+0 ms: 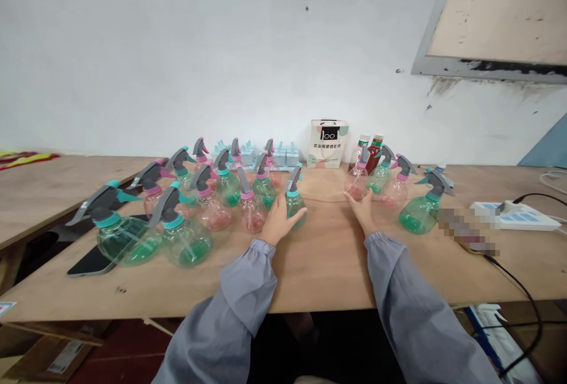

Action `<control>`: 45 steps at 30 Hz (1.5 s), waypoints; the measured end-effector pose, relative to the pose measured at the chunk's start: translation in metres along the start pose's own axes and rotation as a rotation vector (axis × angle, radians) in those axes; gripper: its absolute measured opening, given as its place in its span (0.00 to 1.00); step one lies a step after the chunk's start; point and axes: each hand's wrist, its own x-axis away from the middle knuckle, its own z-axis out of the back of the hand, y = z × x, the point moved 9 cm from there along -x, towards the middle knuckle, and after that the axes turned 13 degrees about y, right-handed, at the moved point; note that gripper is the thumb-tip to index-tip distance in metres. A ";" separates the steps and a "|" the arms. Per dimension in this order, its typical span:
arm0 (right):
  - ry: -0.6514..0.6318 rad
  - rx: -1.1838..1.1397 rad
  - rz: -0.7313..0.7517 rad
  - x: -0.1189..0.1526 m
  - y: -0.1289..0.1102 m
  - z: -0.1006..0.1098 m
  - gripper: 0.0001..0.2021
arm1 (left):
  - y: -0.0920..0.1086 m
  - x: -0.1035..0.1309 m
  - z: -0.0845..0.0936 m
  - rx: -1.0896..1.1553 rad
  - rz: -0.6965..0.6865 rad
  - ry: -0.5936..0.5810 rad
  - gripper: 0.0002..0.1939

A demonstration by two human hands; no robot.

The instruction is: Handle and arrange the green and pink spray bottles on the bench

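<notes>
My left hand [280, 218] wraps around a small green spray bottle [294, 198] with a grey trigger, standing upright on the wooden table [319, 266]. My right hand [363, 210] lies open on the table, fingertips close to a pink spray bottle [357, 178]. Several more green and pink spray bottles stand in a cluster [199, 201] to the left. A smaller group [407, 195] stands to the right of my right hand.
A white carton [328, 143] and pale blue moulds [283, 155] stand at the wall. A dark phone [95, 260] lies front left under a bottle. A white power strip [516, 215] and black cables [527, 295] are at the right.
</notes>
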 end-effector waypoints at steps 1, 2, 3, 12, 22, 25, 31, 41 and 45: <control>0.016 -0.015 -0.030 0.009 -0.006 0.005 0.61 | 0.001 0.000 -0.001 0.002 0.002 -0.004 0.34; 0.029 -0.035 -0.040 0.019 -0.015 0.009 0.59 | 0.002 0.001 -0.002 0.001 0.001 -0.012 0.33; 0.024 -0.066 -0.023 0.030 -0.028 0.011 0.55 | 0.003 0.002 -0.003 0.002 -0.005 -0.020 0.33; -0.398 -0.362 0.147 0.100 -0.158 -0.038 0.42 | 0.038 0.027 -0.030 -0.074 -0.177 -0.132 0.42; -0.477 -0.422 0.120 0.079 -0.161 -0.042 0.15 | 0.040 0.014 0.098 -0.190 -0.192 0.716 0.29; -0.480 -0.411 0.048 0.071 -0.150 -0.038 0.19 | 0.012 0.010 0.143 -0.207 -0.017 0.954 0.36; -0.622 -0.636 -0.190 0.073 -0.164 -0.032 0.21 | -0.039 -0.016 0.117 -0.055 0.185 0.536 0.25; -0.637 -0.647 -0.165 0.088 -0.181 -0.032 0.13 | 0.004 -0.005 0.055 -0.060 -0.031 0.295 0.10; -0.635 -0.646 -0.147 0.091 -0.186 -0.036 0.09 | 0.000 -0.006 0.054 -0.045 -0.018 0.280 0.10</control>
